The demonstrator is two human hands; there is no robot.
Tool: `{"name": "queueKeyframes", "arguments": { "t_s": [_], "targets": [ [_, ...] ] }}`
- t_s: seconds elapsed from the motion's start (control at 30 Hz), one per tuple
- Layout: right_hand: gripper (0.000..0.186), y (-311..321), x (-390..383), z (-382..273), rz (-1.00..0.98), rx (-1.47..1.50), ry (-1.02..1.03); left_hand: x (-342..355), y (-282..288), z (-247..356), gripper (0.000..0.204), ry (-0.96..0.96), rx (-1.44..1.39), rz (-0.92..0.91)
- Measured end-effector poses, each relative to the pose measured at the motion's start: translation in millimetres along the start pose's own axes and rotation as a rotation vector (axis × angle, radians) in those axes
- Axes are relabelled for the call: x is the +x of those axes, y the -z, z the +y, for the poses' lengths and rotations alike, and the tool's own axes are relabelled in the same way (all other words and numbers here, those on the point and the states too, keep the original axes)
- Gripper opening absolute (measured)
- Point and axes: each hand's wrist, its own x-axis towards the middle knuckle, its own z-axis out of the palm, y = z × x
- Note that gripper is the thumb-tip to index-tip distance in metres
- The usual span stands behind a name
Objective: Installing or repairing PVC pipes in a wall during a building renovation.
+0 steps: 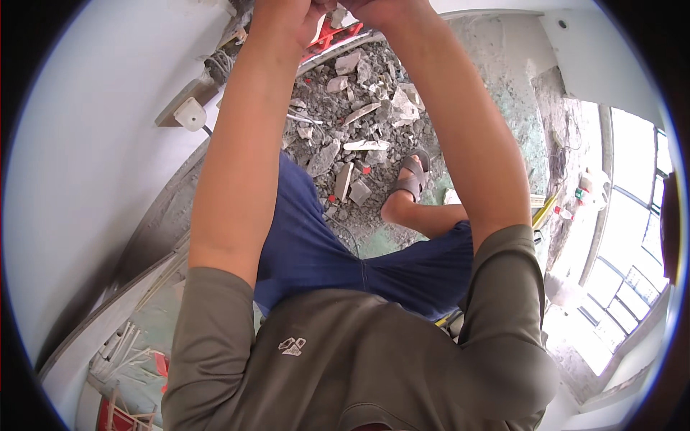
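Note:
Both my arms reach up to the top edge of the head view, where my hands come close together. My left hand (303,16) is partly cut off; the fingers in sight are curled inward, and whatever they may hold lies outside the picture. Only the wrist and heel of my right hand (384,10) show clearly, its fingers lost past the edge. Below and between the hands, a red piece (332,33) with bars lies at the far side of a heap of broken rubble (359,108). Nothing identifiable shows in either hand.
A white wall (93,122) rises on the left, with a white box-like fitting (190,114) and loose cables beside it. My sandalled foot (410,179) stands at the rubble's edge. Bright windows (625,273) and bottles (581,192) are at right. Pale strips (122,345) lie lower left.

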Motion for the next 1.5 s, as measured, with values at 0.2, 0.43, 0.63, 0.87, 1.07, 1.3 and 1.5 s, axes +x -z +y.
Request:
{"name": "queueKeyframes", "arguments": {
  "t_s": [0.2,0.43,0.63,0.87,1.07,1.3,1.5],
  "targets": [
    [0.021,3.7,6.9,-1.8,0.004,-0.032,-0.03,0.0,1.0,2.0,0.023,-0.011,0.031,0.025],
    [0.023,1.2,4.6,17.4,0.089,0.119,0.053,-7.1,-5.2,-3.8,0.018,-0.133,0.151,0.073],
    [0.015,-13.0,-13.4,16.1,0.174,0.08,0.09,-16.2,-8.7,-2.9,0.017,-0.201,0.266,0.121],
    [0.014,-3.1,-10.2,24.7,0.109,0.109,0.144,-26.5,-20.9,6.8,0.016,-0.153,0.345,0.154],
    [0.015,3.9,-6.9,38.9,0.019,0.231,0.154,-34.9,-31.9,9.5,0.022,-0.214,0.584,0.184],
    [0.016,8.7,-14.4,33.7,0.067,0.149,0.131,-26.4,-15.8,15.4,0.026,-0.362,0.976,0.138],
    [0.012,-5.0,-18.5,39.2,0.237,0.188,0.179,-30.0,-18.2,20.5,0.022,-0.173,0.737,0.155]
  ]
}}
